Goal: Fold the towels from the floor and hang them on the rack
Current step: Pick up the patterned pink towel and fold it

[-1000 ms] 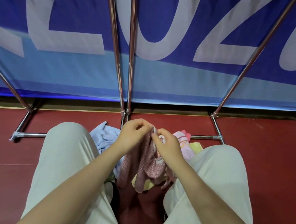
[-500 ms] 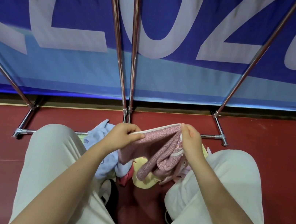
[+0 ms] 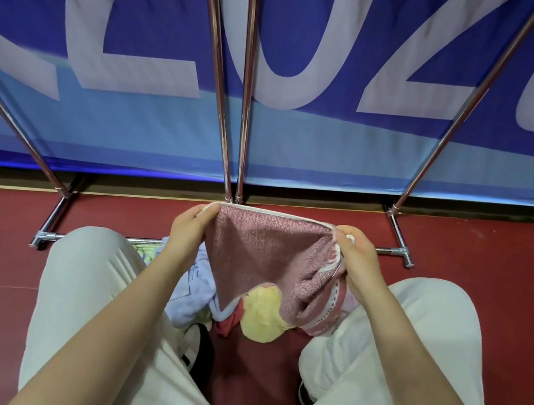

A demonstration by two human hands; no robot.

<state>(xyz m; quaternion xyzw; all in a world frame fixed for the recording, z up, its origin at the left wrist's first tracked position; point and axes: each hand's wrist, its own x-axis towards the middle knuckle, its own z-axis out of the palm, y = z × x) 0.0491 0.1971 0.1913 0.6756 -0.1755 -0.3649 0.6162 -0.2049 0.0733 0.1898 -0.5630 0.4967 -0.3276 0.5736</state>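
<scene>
Indoor sports hall: dark red smooth floor (image 3: 486, 304), large blue printed fabric banner (image 3: 332, 56) with white lettering, chrome tubular rack (image 3: 244, 112).

A blue banner (image 3: 302, 145) with large white characters stands behind, its lower band light blue. My knees in pale trousers (image 3: 82, 296) frame a black-and-white shoe (image 3: 197, 344) on the dark red floor (image 3: 493, 257).

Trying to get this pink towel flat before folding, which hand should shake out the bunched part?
Right hand, probably: the pink towel bunches directly beneath it, while the left hand pinches a corner whose side already hangs flat.
</scene>
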